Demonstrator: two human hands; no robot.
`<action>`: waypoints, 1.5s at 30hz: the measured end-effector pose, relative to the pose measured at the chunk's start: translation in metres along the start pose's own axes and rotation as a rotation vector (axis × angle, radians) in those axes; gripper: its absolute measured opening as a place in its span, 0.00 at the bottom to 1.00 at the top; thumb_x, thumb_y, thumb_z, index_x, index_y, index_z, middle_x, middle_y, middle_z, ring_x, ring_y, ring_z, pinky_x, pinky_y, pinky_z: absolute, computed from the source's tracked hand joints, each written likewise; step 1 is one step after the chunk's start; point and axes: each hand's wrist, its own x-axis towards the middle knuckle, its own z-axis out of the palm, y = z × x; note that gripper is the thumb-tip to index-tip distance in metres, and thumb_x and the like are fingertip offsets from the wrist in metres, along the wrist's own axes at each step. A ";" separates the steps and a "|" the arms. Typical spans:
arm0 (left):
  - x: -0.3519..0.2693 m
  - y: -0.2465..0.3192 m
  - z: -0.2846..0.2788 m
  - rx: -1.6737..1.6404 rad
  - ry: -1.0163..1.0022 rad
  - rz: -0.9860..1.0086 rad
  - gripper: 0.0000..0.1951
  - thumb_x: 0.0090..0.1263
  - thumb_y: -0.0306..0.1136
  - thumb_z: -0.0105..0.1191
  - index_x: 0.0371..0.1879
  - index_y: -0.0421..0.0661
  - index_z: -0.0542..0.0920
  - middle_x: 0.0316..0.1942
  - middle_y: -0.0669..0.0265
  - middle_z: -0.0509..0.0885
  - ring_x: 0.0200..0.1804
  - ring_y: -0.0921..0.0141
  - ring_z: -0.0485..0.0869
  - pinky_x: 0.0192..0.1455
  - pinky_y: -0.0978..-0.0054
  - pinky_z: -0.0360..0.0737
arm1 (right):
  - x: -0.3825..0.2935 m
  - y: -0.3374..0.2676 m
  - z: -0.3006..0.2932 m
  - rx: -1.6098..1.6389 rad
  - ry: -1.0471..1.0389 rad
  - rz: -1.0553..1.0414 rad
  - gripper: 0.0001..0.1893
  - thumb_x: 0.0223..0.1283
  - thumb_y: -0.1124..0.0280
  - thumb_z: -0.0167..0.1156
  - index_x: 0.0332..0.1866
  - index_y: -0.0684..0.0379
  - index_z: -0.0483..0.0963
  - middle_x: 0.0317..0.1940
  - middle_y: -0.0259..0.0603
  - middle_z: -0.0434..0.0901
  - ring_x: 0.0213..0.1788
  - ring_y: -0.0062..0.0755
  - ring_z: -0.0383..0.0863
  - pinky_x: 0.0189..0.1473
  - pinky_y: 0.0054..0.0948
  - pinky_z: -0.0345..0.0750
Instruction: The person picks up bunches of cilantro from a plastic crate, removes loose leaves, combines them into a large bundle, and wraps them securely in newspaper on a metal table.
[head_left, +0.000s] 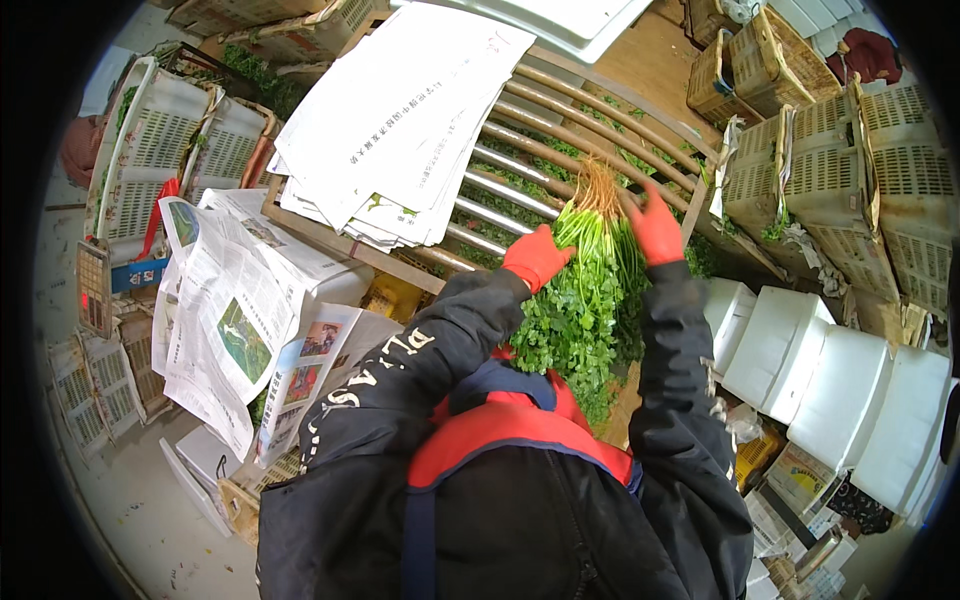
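A leafy bunch of what looks like coriander (592, 285) lies over the front of a slatted rack (517, 182). Its brown roots point away from me and its leaves hang toward my apron (510, 439). My left hand (538, 257), in a red glove, presses against the left side of the green stems, its fingertips partly hidden among them. At the right of the root end is my right hand (657, 227), also red-gloved and slightly blurred. Its fingertips are close to the roots, and whether they grip any is unclear.
Large white printed sheets (405, 112) cover the rack's left part. Newspapers (225, 300) are draped over a box at the left, near a digital scale display (94, 289). Plastic crates (817, 165) and white foam boxes (780, 352) line the right. Loose greens show beneath the bars.
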 end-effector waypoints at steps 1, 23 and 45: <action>-0.002 0.001 -0.001 0.015 0.010 -0.017 0.31 0.59 0.56 0.56 0.44 0.36 0.72 0.37 0.44 0.82 0.42 0.48 0.81 0.45 0.54 0.77 | -0.015 0.002 -0.019 0.072 -0.001 0.029 0.31 0.63 0.47 0.53 0.58 0.67 0.69 0.44 0.60 0.80 0.44 0.50 0.81 0.48 0.36 0.74; -0.222 -0.126 -0.269 -0.346 1.122 0.271 0.23 0.67 0.42 0.52 0.55 0.38 0.69 0.40 0.45 0.81 0.44 0.47 0.80 0.44 0.59 0.78 | -0.128 -0.401 0.099 0.697 -0.312 -0.638 0.30 0.57 0.68 0.61 0.64 0.68 0.63 0.52 0.53 0.76 0.53 0.40 0.77 0.56 0.33 0.72; -0.228 -0.423 -0.291 -0.062 1.119 -0.450 0.27 0.65 0.38 0.54 0.60 0.37 0.68 0.56 0.45 0.74 0.58 0.51 0.73 0.59 0.61 0.71 | -0.143 -0.483 0.460 -0.079 -0.334 -0.735 0.33 0.53 0.56 0.63 0.59 0.67 0.63 0.43 0.54 0.75 0.46 0.54 0.75 0.47 0.44 0.73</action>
